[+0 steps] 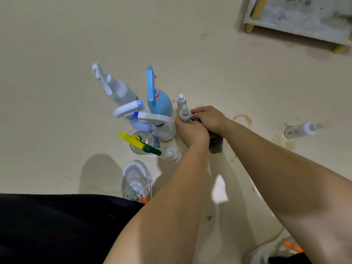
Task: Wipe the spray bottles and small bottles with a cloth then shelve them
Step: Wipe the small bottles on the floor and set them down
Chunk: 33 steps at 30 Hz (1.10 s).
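Observation:
Several spray bottles stand in a cluster on the beige floor: a clear one with a white trigger (116, 88), a blue one (159, 101), a white-and-blue one (133, 113), a white one (162, 124) and a clear one with a yellow-green trigger (142, 141). My left hand (188, 131) grips a small clear bottle (185, 114) just right of them. My right hand (208, 118) presses a dark cloth (215, 141) against it. Another small bottle (181, 101) stands right behind, and one (171, 154) sits near my left forearm.
A small clear bottle (302, 129) stands alone on the floor to the right. A low white shelf with yellow legs (297, 25) sits at the upper right. My shoes (137, 181) are below the bottles. Yellowish stains (242, 119) mark the floor.

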Tool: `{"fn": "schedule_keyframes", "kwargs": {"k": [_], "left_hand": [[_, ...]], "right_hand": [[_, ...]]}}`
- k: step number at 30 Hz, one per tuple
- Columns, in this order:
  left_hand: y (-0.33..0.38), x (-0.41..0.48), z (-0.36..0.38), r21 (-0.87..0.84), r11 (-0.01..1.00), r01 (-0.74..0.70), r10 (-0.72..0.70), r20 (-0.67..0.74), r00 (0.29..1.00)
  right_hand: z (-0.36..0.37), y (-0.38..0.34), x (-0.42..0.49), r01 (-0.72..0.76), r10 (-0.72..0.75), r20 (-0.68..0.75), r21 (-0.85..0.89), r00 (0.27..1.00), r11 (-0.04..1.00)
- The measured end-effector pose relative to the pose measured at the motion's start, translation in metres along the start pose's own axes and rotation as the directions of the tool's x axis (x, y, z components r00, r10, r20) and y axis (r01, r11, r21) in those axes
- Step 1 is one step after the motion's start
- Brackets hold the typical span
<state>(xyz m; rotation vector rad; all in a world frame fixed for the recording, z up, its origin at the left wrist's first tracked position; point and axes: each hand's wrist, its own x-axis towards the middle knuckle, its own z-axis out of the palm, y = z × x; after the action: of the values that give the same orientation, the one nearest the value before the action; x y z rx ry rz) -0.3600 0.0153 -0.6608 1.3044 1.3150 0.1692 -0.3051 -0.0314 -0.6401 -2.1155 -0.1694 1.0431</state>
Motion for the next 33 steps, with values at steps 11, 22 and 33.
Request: {"fn": "schedule_keyframes", "kwargs": {"k": [11,22,33], "left_hand": [[0.008,-0.03,-0.031,0.086,0.976,0.198,-0.205,0.09,0.974],[-0.019,-0.125,-0.032,0.218,0.976,-0.028,-0.081,0.476,0.876],[-0.041,-0.184,0.023,0.202,0.977,-0.064,-0.115,0.761,0.639]], "right_hand": [[0.005,-0.004,-0.052,-0.099,0.114,-0.144,0.106,0.983,0.989],[-0.028,0.068,-0.161,-0.123,0.374,-0.444,0.498,0.814,0.859],[-0.045,0.154,-0.215,0.071,0.434,-0.394,0.801,0.81,0.594]]}}
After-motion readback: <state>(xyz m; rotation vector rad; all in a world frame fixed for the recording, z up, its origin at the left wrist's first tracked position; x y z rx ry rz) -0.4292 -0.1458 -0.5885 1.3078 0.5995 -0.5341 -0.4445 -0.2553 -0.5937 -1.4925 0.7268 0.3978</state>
